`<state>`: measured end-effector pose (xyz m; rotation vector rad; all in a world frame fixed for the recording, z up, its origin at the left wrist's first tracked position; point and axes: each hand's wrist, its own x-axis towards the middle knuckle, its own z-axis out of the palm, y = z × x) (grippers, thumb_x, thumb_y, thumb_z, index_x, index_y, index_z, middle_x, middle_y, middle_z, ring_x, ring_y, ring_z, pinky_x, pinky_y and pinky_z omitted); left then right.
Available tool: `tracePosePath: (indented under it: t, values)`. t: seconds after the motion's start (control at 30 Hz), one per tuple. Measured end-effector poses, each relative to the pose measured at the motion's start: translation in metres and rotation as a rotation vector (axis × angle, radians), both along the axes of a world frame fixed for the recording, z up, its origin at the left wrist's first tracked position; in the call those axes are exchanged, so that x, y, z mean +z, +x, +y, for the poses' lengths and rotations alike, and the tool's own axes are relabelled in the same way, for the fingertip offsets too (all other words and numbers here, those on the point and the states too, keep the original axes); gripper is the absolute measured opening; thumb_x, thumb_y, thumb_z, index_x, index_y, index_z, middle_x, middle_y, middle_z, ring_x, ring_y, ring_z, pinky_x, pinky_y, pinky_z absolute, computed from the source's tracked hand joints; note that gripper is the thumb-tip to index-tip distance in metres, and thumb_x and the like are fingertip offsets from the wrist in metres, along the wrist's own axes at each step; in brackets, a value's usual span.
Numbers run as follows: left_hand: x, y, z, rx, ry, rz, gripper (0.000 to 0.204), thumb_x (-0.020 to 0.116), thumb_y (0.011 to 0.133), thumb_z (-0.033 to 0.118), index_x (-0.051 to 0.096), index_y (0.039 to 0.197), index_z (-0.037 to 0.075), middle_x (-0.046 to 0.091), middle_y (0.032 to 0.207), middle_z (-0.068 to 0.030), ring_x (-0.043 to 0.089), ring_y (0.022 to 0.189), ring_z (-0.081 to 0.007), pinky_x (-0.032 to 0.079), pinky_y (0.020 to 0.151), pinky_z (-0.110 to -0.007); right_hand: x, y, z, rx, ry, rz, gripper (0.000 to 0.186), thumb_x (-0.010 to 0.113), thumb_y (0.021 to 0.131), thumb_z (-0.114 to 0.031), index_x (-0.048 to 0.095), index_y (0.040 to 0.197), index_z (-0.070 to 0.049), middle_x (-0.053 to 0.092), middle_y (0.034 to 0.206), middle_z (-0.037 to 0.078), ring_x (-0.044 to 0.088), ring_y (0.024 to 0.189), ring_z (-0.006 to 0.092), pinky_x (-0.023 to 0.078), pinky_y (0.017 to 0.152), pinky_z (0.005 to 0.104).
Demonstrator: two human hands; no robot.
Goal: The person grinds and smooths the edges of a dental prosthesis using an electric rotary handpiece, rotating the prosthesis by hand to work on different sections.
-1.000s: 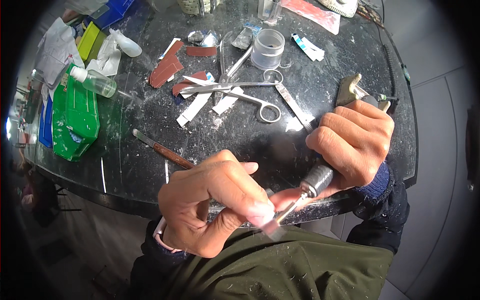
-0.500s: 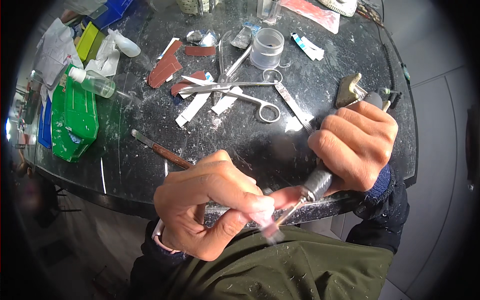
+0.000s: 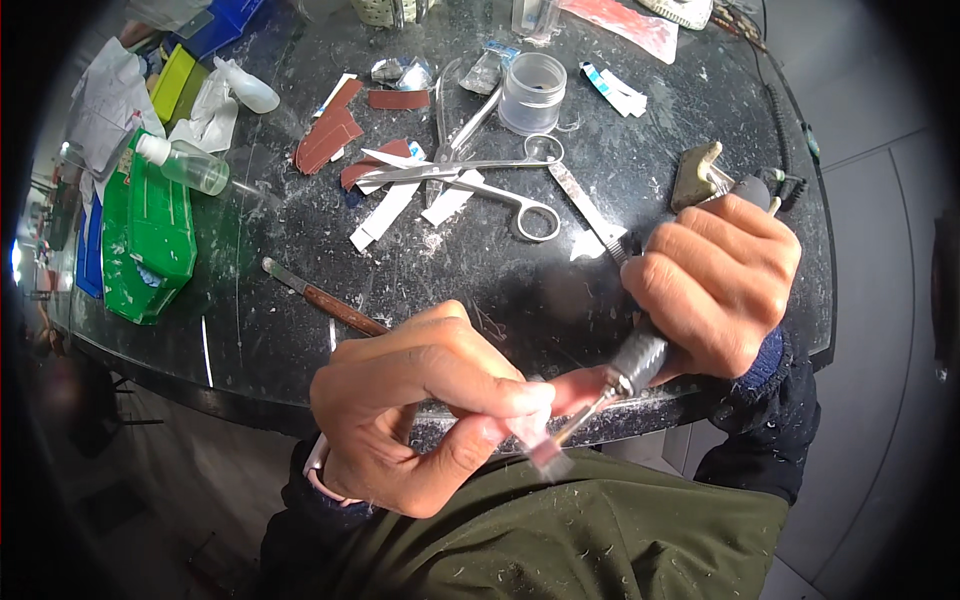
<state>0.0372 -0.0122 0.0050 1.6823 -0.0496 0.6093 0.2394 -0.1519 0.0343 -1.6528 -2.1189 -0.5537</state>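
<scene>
My right hand [image 3: 720,285] is wrapped round the black grip of a rotary handpiece [image 3: 640,358]. Its thin metal shank points down and left and ends in a blurred reddish-brown sandpaper tip [image 3: 550,458], which looks to be spinning. Between thumb and fingertips, my left hand [image 3: 425,385] pinches a small pale pink piece [image 3: 526,428] against or right beside that tip; blur hides the exact contact. My right thumb stretches toward the left fingertips. Just beyond the left hand lies a wooden-handled knife [image 3: 340,310], its handle end hidden.
Crossed scissors [image 3: 540,222], brown sandpaper strips [image 3: 328,142] and a clear round jar [image 3: 533,95] occupy the middle of the dusty black table. A green container [image 3: 150,235] and clear bottle [image 3: 190,165] stand left. A beige block [image 3: 695,175] sits beyond my right hand.
Both hands keep their grips and have shifted only very slightly. The blurred sandpaper tip and the pale piece sit a touch higher and further right.
</scene>
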Motion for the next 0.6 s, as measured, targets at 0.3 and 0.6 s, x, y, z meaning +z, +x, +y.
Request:
tracePosePath:
  t: [0.3,0.6]
  values:
    - [-0.004,0.0001,-0.0055,-0.004,-0.194,-0.018,0.003,0.068,0.086,0.005,0.068,0.088,0.003,0.07,0.078,-0.007,0.064,0.067,-0.0134,0.042,0.063,-0.027,0.0013,-0.0009,0.001,0.009,-0.014,-0.007,0.034,0.058,0.048,-0.033,0.053,0.066,-0.005,0.043,0.057,0.002,0.048,0.047,0.0167,0.03,0.045,0.0302]
    - [-0.0057,0.0011,-0.0029,-0.032,-0.179,0.002,0.012,0.071,0.084,0.002,0.063,0.081,0.01,0.066,0.075,-0.0043,0.057,0.067,-0.0129,0.051,0.067,-0.026,0.0022,-0.0071,0.0007,-0.036,-0.033,0.025,0.036,0.058,0.044,-0.033,0.054,0.068,-0.006,0.043,0.059,0.002,0.048,0.048,0.0172,0.032,0.047,0.031]
